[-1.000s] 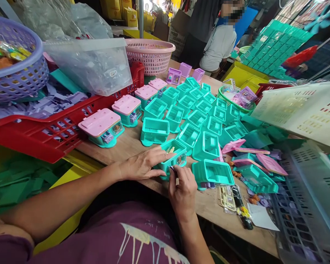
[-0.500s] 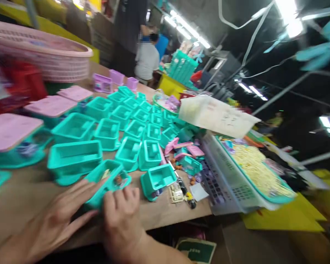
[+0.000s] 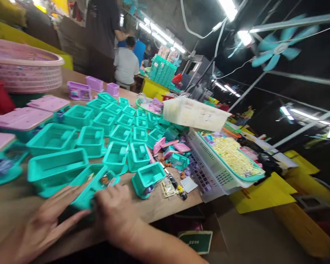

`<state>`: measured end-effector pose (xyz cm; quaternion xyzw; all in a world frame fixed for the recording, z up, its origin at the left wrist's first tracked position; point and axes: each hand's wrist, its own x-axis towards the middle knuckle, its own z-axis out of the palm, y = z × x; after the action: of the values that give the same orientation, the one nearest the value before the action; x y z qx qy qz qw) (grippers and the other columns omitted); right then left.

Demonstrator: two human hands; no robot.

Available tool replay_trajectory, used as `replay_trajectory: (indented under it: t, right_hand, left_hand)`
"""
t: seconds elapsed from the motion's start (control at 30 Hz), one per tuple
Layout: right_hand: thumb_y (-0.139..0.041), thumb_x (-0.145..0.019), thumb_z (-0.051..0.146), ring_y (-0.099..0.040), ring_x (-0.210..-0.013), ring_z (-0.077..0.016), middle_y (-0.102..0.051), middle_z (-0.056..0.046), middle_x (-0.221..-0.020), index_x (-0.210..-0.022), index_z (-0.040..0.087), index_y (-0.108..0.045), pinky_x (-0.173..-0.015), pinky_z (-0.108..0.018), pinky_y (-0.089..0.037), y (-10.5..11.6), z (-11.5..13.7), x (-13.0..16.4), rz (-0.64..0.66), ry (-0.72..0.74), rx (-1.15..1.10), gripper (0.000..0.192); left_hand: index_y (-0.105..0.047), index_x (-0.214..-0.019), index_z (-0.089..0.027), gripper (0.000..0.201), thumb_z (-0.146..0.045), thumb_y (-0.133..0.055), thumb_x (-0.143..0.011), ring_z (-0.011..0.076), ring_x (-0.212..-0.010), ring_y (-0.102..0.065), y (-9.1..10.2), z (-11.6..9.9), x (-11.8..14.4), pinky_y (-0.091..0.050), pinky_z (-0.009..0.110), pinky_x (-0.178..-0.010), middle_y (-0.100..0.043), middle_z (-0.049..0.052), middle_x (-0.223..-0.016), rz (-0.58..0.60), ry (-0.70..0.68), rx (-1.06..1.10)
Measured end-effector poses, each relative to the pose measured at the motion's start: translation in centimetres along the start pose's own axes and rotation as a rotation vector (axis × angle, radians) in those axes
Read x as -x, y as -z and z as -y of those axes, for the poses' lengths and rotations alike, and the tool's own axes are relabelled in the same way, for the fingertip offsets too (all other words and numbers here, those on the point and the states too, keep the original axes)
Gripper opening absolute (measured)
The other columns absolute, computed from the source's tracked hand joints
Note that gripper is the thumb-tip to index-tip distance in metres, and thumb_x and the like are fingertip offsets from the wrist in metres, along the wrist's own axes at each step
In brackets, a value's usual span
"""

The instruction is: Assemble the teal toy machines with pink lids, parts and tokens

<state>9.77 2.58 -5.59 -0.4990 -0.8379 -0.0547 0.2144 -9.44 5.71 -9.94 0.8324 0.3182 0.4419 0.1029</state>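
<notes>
A teal plastic box (image 3: 89, 190) with a small brown-and-pale figure in its far right end lies at the table's near edge. Along its left side rests my left hand (image 3: 56, 212), fingers over the rim and thumb below, gripping it. My right hand (image 3: 114, 205) is curled closed against the box's near right side; whatever its fingers hold is hidden and blurred. Just beyond stands a longer teal box (image 3: 57, 167). To the right is another teal box (image 3: 148, 178), with a black-and-yellow tool (image 3: 178, 189) and a cream plastic part (image 3: 167, 187) beside it.
Several teal boxes fill the table's middle. Pink-lidded boxes (image 3: 23, 118) and a pink basket (image 3: 27, 73) are at left. A translucent basket (image 3: 209, 176) at right holds pale yellow pieces (image 3: 231, 154). A person in a white top (image 3: 126, 66) is in the background.
The view has swung to the right, so the table's things appear farther left. Both hands stay on the same teal box; my right hand has turned slightly at its side.
</notes>
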Motion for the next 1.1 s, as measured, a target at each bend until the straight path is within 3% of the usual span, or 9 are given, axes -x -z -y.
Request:
replay_trajectory:
  t: [0.1,0.23,0.37,0.53,0.77,0.93,1.1]
  right_hand:
    - [-0.055,-0.091,0.027,-0.063,-0.077,-0.0163,-0.067,-0.002,-0.083,-0.094,0.021,-0.058,-0.068,-0.03,-0.049,-0.7,-0.4,0.7,-0.154,-0.063,-0.358,0.007]
    - [-0.059,-0.09,0.025,-0.061,-0.076,-0.0173,-0.066,0.0,-0.084,-0.096,0.025,-0.06,-0.069,-0.032,-0.049,-0.6,-0.4,1.1,-0.218,-0.154,-0.661,0.006]
    - [-0.059,-0.09,0.025,-0.056,-0.078,-0.0194,-0.058,-0.001,-0.08,-0.089,0.027,-0.062,-0.07,-0.036,-0.047,0.7,-0.5,1.0,-0.222,-0.168,-0.683,0.004]
    - [-0.055,-0.093,0.021,-0.058,-0.084,-0.0171,-0.063,-0.004,-0.096,-0.111,0.025,-0.062,-0.074,-0.034,-0.049,1.1,-0.7,0.8,-0.215,-0.199,-0.794,0.019]
    - [-0.065,-0.088,0.022,-0.057,-0.092,-0.0165,-0.062,-0.002,-0.092,-0.091,0.021,-0.061,-0.085,-0.035,-0.046,0.4,-1.0,1.7,-0.311,-0.234,-0.723,0.005]
    - [-0.061,-0.091,0.025,-0.048,-0.063,-0.0101,-0.054,0.002,-0.072,-0.083,0.019,-0.062,-0.058,-0.024,-0.04,0.8,-2.0,3.1,-0.166,-0.268,-0.714,0.009]
    - [-0.056,-0.093,0.024,-0.059,-0.069,-0.0114,-0.063,0.0,-0.081,-0.098,0.019,-0.061,-0.064,-0.025,-0.048,1.2,-1.8,2.9,-0.186,-0.313,-0.821,0.009]
  left_hand:
    - [-0.021,-0.153,-0.039,0.069,-0.033,-0.056,-0.093,0.0272,-0.122,-0.059,1.1,-1.5,-0.2,-0.051,0.046,-0.103,-0.05,-0.003,-0.146,0.187,0.086,-0.108]
    - [-0.029,-0.152,-0.024,0.068,-0.041,-0.058,-0.093,0.028,-0.127,-0.054,2.3,-2.9,-1.1,-0.047,0.043,-0.106,-0.053,0.012,-0.142,0.232,0.123,-0.092]
    - [-0.027,-0.152,-0.023,0.071,-0.042,-0.059,-0.092,0.0272,-0.126,-0.054,2.4,-3.4,-1.3,-0.046,0.044,-0.105,-0.057,0.013,-0.137,0.204,0.156,-0.08]
    - [-0.03,-0.15,-0.02,0.068,-0.045,-0.057,-0.093,0.0279,-0.121,-0.057,2.2,-3.7,-1.3,-0.048,0.044,-0.103,-0.06,0.014,-0.13,0.187,0.141,-0.085]
    - [-0.032,-0.15,-0.018,0.07,-0.043,-0.06,-0.091,0.028,-0.123,-0.056,2.1,-3.6,-1.1,-0.046,0.045,-0.105,-0.06,0.015,-0.13,0.185,0.173,-0.097]
    - [-0.032,-0.15,-0.019,0.07,-0.043,-0.06,-0.091,0.028,-0.122,-0.056,2.2,-3.7,-1.3,-0.046,0.047,-0.105,-0.06,0.015,-0.13,0.191,0.19,-0.074]
    - [-0.034,-0.148,-0.016,0.068,-0.042,-0.06,-0.091,0.028,-0.118,-0.057,2.1,-4.1,-1.6,-0.045,0.047,-0.105,-0.061,0.016,-0.126,0.19,0.173,-0.076]
